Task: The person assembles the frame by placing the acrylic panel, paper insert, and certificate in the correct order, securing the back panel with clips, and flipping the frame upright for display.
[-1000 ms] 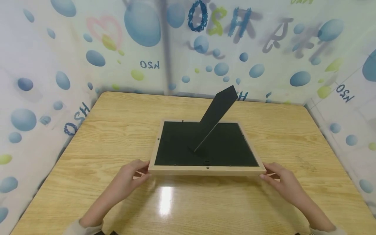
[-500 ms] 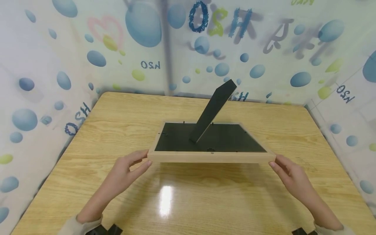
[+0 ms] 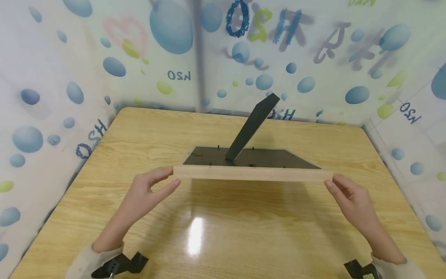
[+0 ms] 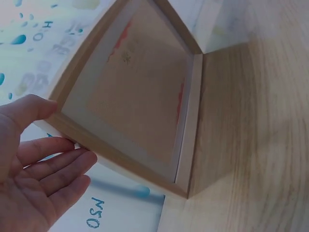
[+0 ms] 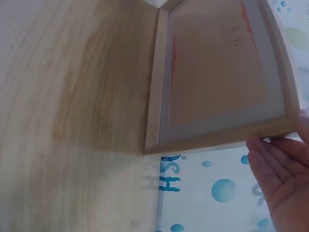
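Observation:
A light wooden picture frame (image 3: 251, 173) is tilted over the table, its near edge raised and its far edge down on the wood. Its black back faces up, with a black easel leg (image 3: 252, 126) standing out from it. My left hand (image 3: 141, 195) pinches the near left corner between thumb and fingers. At the near right corner, my right hand (image 3: 355, 201) does the same. Both wrist views show the underside, where a pale border surrounds a tan sheet (image 4: 140, 92) with red wavy edging and a small mark.
The wood-grain table (image 3: 223, 240) spreads around the frame, with a bright reflection near the front. Behind and at both sides hang pale sheets (image 3: 132, 89) printed with blue and green dots and letters. Black camera mounts (image 3: 120, 267) sit at the cuffs.
Both hands have lifted the frame's near edge, so its back now looks narrower and its near side shows more. The hands moved up and slightly apart in view, keeping their grip.

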`<control>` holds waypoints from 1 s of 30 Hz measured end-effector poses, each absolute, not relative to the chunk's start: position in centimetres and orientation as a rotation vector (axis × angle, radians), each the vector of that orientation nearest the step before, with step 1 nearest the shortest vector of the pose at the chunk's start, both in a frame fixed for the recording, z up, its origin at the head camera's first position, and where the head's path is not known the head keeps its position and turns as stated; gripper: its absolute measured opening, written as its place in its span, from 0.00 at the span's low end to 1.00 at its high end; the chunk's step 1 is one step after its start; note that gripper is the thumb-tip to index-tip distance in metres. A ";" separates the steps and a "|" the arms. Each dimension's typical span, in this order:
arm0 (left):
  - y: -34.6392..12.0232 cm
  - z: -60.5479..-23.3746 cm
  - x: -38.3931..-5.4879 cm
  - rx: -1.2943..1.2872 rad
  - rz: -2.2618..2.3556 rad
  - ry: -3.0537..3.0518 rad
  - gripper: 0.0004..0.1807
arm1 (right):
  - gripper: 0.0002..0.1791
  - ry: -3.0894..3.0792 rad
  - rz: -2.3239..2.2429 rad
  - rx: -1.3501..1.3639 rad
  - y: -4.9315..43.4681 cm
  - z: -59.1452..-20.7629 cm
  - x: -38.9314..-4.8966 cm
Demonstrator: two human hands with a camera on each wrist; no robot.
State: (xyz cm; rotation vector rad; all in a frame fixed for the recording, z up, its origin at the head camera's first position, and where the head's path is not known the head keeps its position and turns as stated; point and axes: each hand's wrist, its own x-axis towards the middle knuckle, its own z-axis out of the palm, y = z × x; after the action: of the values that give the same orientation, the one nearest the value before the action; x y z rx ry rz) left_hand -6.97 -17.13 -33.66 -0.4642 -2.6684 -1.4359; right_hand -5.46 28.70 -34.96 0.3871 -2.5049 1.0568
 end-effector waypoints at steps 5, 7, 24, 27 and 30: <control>-17.1 -33.5 -7.7 -0.499 -1.392 -2.565 0.14 | 0.11 -2.475 1.064 0.387 28.7 -34.7 -5.8; -17.0 -33.4 -8.0 -0.501 -1.369 -2.536 0.13 | 0.14 -2.476 1.092 0.395 28.7 -34.6 -5.9; -17.0 -32.9 -9.8 -0.431 -1.342 -2.487 0.09 | 0.16 -2.354 1.195 0.378 28.4 -33.8 -8.8; -16.9 -32.8 -10.2 -0.421 -1.321 -2.480 0.08 | 0.15 -2.343 1.231 0.297 28.3 -33.6 -9.2; -16.8 -32.8 -10.5 -0.409 -1.304 -2.477 0.08 | 0.13 -2.345 1.209 0.232 28.3 -33.5 -9.6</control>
State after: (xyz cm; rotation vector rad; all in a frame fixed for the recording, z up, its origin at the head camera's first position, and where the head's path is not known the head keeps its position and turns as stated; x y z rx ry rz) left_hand -10.54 -16.83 -32.80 -0.4095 -2.4765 -1.3038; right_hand -9.60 28.27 -33.50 0.2323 -2.3453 1.2093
